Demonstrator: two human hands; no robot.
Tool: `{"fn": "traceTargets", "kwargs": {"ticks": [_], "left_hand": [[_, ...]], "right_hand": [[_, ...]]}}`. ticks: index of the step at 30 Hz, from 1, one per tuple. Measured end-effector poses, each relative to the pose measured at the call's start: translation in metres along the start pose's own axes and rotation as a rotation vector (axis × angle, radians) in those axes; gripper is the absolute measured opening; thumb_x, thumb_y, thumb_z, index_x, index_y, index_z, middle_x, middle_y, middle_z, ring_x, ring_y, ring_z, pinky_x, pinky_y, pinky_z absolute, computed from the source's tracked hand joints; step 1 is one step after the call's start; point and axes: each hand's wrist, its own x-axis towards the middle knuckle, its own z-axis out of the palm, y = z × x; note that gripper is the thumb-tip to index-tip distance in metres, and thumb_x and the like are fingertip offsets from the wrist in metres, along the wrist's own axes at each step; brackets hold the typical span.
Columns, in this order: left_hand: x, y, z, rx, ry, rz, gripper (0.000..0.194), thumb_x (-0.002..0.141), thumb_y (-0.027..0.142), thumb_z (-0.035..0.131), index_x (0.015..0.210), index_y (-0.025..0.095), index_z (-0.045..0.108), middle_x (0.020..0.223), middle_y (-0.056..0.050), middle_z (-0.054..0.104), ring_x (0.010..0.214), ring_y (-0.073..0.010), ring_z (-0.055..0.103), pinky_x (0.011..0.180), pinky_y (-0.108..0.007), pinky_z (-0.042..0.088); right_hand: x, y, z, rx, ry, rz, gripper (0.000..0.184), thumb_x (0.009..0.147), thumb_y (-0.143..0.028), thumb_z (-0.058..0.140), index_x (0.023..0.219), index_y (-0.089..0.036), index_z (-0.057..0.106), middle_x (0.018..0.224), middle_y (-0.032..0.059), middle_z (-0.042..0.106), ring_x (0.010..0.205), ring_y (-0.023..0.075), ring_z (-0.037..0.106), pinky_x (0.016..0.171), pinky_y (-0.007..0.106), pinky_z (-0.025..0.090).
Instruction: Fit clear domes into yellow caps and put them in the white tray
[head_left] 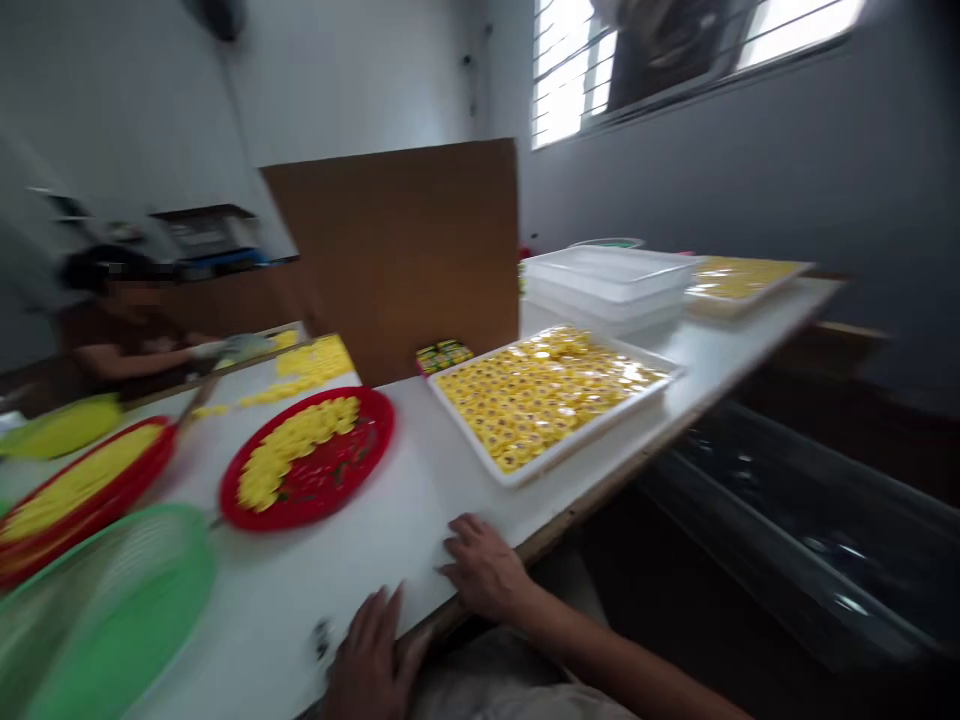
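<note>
My left hand rests on the front edge of the white table, its fingers stretched out and holding nothing. Close to it lies a small dark object, too blurred to name. Farther right, my right hand lies on the same edge with fingers spread and nothing in them. Beyond that hand is a white tray full of small round yellow pieces with dark centres, some under shiny film. A red oval tray with yellow flower-like pieces stands ahead of my left hand.
Left are a green basket, red trays of yellow pieces and a yellow-green plate. A cardboard panel stands behind. White bins and another tray sit at the far right. A gloved co-worker sits across.
</note>
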Motion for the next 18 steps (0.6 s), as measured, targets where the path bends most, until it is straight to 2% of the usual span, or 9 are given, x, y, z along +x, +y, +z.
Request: {"fn": "traceTargets", "kwargs": {"ticks": [2,4,8,12,15,18], "left_hand": [[-0.001,-0.001,-0.011,-0.033,-0.067,-0.053,0.049,0.082,0.041,0.056,0.127,0.022,0.048,0.122,-0.008,0.056,0.112,-0.0281,0.051,0.087,-0.044,0.052],[-0.001,-0.002,-0.027,-0.080,-0.042,-0.150,0.046,0.084,0.041,0.055,0.125,0.020,0.049,0.122,-0.008,0.056,0.114,-0.0256,0.049,0.092,-0.042,0.049],[-0.006,-0.015,-0.061,-0.169,0.103,-0.351,0.029,0.088,0.036,0.052,0.112,0.021,0.059,0.108,-0.009,0.062,0.105,-0.0238,0.054,0.090,-0.040,0.050],[-0.010,-0.046,-0.089,-0.201,0.231,-0.553,0.024,0.088,0.036,0.048,0.101,0.021,0.062,0.098,-0.008,0.063,0.093,-0.0229,0.058,0.078,-0.036,0.053],[0.012,-0.079,-0.103,-0.142,0.255,-0.683,0.028,0.087,0.036,0.049,0.108,0.020,0.057,0.100,-0.008,0.061,0.085,-0.0212,0.059,0.070,-0.033,0.052],[0.060,-0.117,-0.107,0.031,0.185,-0.703,0.036,0.084,0.030,0.053,0.118,0.017,0.050,0.103,-0.009,0.058,0.089,-0.0223,0.057,0.078,-0.034,0.048]], "right_hand": [[0.001,0.003,-0.001,-0.003,0.019,0.009,0.013,0.083,-0.029,0.055,0.084,-0.017,0.061,0.104,0.0084,0.057,0.106,0.0234,0.048,0.091,0.037,0.041],[0.001,0.006,0.003,-0.003,0.039,-0.024,0.014,0.085,-0.027,0.052,0.089,-0.018,0.062,0.109,0.0093,0.056,0.109,0.0242,0.046,0.092,0.039,0.041],[0.003,0.013,0.013,-0.039,0.060,-0.121,0.020,0.086,-0.031,0.049,0.094,-0.018,0.063,0.108,0.0104,0.058,0.107,0.0255,0.049,0.089,0.041,0.044],[0.006,0.019,0.018,-0.086,0.028,-0.174,0.022,0.086,-0.034,0.048,0.093,-0.020,0.064,0.103,0.0086,0.062,0.100,0.0243,0.056,0.085,0.040,0.048],[0.009,0.023,0.019,-0.123,0.040,-0.224,0.022,0.085,-0.035,0.049,0.091,-0.022,0.065,0.102,0.0070,0.064,0.096,0.0227,0.060,0.082,0.037,0.052],[0.013,0.028,0.021,-0.165,0.044,-0.278,0.021,0.084,-0.035,0.051,0.091,-0.023,0.067,0.100,0.0062,0.066,0.091,0.0205,0.063,0.078,0.031,0.055]]}}
